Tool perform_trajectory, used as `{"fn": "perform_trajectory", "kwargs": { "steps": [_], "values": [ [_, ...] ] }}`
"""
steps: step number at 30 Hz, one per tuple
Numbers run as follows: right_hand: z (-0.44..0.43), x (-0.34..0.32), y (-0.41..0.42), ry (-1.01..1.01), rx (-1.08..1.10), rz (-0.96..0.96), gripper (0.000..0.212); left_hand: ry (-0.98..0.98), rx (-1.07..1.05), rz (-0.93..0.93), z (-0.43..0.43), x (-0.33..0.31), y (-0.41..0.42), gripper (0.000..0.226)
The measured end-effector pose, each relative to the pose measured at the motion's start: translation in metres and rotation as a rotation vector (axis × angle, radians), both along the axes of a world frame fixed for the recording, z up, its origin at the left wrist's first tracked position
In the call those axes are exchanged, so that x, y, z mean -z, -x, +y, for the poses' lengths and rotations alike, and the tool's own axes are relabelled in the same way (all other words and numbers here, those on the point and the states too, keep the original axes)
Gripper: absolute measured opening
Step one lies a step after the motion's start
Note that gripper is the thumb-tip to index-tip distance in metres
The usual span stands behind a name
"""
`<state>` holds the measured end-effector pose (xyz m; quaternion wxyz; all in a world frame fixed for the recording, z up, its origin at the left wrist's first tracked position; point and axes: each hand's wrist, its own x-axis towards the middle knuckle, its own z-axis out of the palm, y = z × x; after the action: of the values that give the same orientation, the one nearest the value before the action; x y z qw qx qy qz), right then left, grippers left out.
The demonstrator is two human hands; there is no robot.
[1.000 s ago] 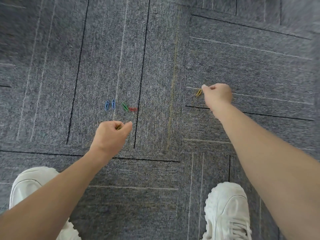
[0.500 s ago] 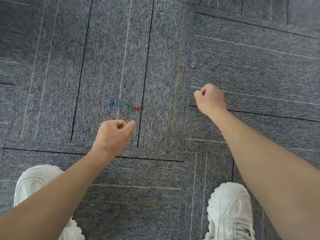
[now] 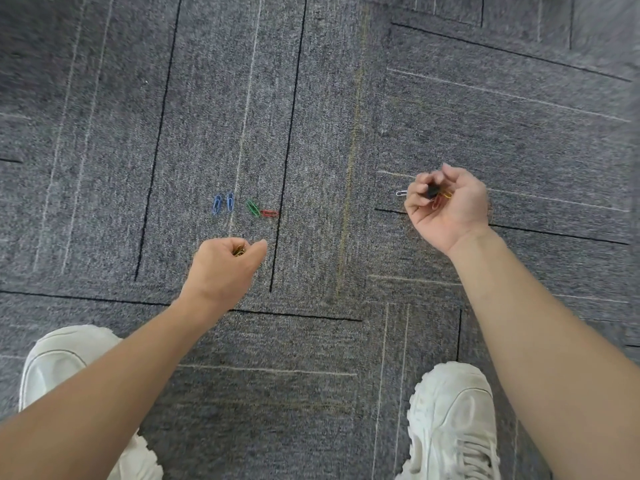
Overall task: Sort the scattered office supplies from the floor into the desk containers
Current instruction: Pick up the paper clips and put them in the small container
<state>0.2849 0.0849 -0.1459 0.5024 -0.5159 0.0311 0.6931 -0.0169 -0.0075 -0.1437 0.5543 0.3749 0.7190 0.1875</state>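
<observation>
Two blue paper clips (image 3: 222, 203), a green paper clip (image 3: 253, 208) and a red paper clip (image 3: 269, 213) lie in a row on the grey carpet. My left hand (image 3: 221, 268) hovers just below them, fingers curled round a yellowish clip (image 3: 239, 251). My right hand (image 3: 448, 206) is turned palm up to the right, cupping a small black clip (image 3: 432, 192) with yellow and red paper clips (image 3: 441, 198). A white paper clip (image 3: 401, 193) lies on the carpet beside my right hand's fingers.
The floor is grey carpet tile (image 3: 311, 133) with black and pale lines. My white left shoe (image 3: 65, 355) and white right shoe (image 3: 453, 420) stand at the bottom. No desk or container is in view.
My right hand picked the yellow clip off the carpet, closed on it, then turned palm up, showing its clips. My left hand has hardly moved.
</observation>
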Motion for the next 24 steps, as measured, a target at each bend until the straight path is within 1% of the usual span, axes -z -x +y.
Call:
{"fn": "perform_trajectory", "kwargs": {
  "steps": [1,2,3,4,6,8,9,10,12,16,17,18,19,20,21,23,24],
  "values": [
    [0.004,-0.001,0.000,0.013,-0.035,-0.052,0.028,0.000,-0.002,-0.001,0.000,0.000,-0.001,0.040],
    [0.008,-0.004,0.000,0.031,-0.100,-0.143,0.024,0.000,-0.005,-0.003,0.001,-0.001,-0.001,0.039],
    [0.011,-0.004,0.000,0.053,-0.193,-0.279,0.020,0.000,-0.009,-0.007,0.001,-0.001,0.000,0.038],
    [0.012,-0.005,-0.001,0.075,-0.313,-0.455,0.015,0.001,-0.012,-0.014,0.001,0.000,0.000,0.037],
    [0.013,-0.006,-0.003,0.088,-0.633,-0.921,0.009,0.008,-0.027,-0.036,0.000,0.000,0.000,0.035],
    [0.015,-0.003,-0.007,0.023,-0.960,-1.417,0.007,0.016,-0.044,-0.055,0.000,0.001,0.001,0.031],
    [0.016,-0.002,-0.008,-0.023,-1.103,-1.581,0.011,0.021,-0.048,-0.059,0.000,0.001,0.001,0.030],
    [0.017,-0.001,-0.007,-0.047,-1.220,-1.682,0.015,0.027,-0.051,-0.063,0.000,0.001,0.000,0.029],
    [0.020,0.001,-0.004,-0.050,-1.359,-1.783,0.021,0.037,-0.059,-0.073,0.001,0.001,0.000,0.027],
    [0.022,0.005,0.009,-0.066,-1.561,-1.912,0.016,0.039,-0.051,-0.072,0.000,-0.001,0.001,0.027],
    [0.022,0.006,0.010,-0.058,-1.578,-1.892,0.014,0.043,-0.052,-0.071,0.000,-0.002,0.001,0.025],
    [0.021,0.007,0.011,-0.051,-1.555,-1.828,0.013,0.046,-0.057,-0.071,0.000,-0.002,0.002,0.024],
    [0.017,0.009,0.012,-0.057,-1.490,-1.719,0.011,0.050,-0.066,-0.072,0.001,-0.003,0.002,0.024],
    [0.012,0.010,0.015,-0.063,-1.356,-1.533,0.012,0.052,-0.074,-0.070,0.002,-0.003,0.003,0.025],
    [0.005,0.008,0.020,-0.047,-1.153,-1.241,0.015,0.053,-0.079,-0.063,0.002,-0.003,0.004,0.026],
    [-0.011,0.001,0.036,-0.014,-0.729,-0.538,0.013,0.041,-0.079,-0.051,0.002,-0.003,0.006,0.027],
    [-0.019,-0.002,0.046,-0.012,-0.597,-0.258,0.012,0.034,-0.078,-0.049,0.002,-0.004,0.006,0.026]
  ]
}}
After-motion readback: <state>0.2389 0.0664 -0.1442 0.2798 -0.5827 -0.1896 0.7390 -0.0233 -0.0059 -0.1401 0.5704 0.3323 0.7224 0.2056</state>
